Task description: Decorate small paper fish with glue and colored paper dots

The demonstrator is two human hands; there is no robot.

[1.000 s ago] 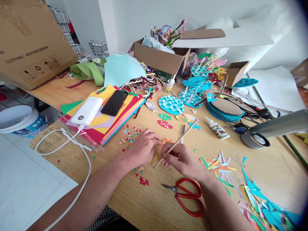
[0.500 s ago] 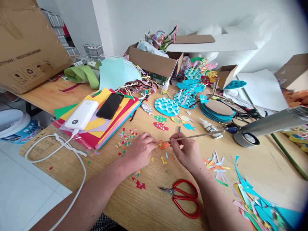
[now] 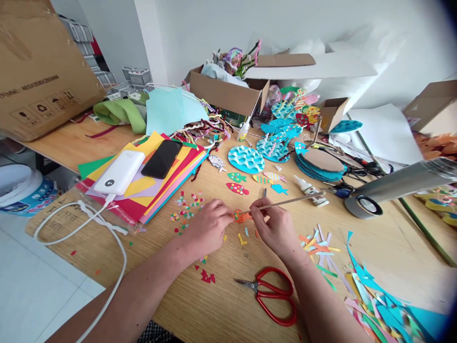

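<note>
An orange paper fish [image 3: 243, 216] lies on the wooden table between my hands. My left hand [image 3: 213, 221] has its fingertips closed at the fish's left end; they partly hide it. Pinched in my right hand [image 3: 273, 221] is a thin wooden stick [image 3: 296, 200], its tip resting on or just over the fish. Finished-looking paper fish lie behind: a red one [image 3: 237, 188], a green one [image 3: 237, 177] and a blue one [image 3: 279, 189]. Red-handled scissors [image 3: 273, 290] lie in front of my right hand. Colourful paper dots [image 3: 185, 205] are scattered to the left.
Coloured paper sheets [image 3: 150, 197] bear a white power bank [image 3: 120, 172] and a black phone [image 3: 162, 158] at left. A glue bottle [image 3: 311, 191] lies at right, near a grey cylinder [image 3: 407, 183]. Paper offcuts [image 3: 378, 295] cover the right front. A cardboard box [image 3: 226, 90] stands behind.
The camera view has shifted slightly. Both hands stay at the fish, and the stick's tip keeps nearly the same place on it.
</note>
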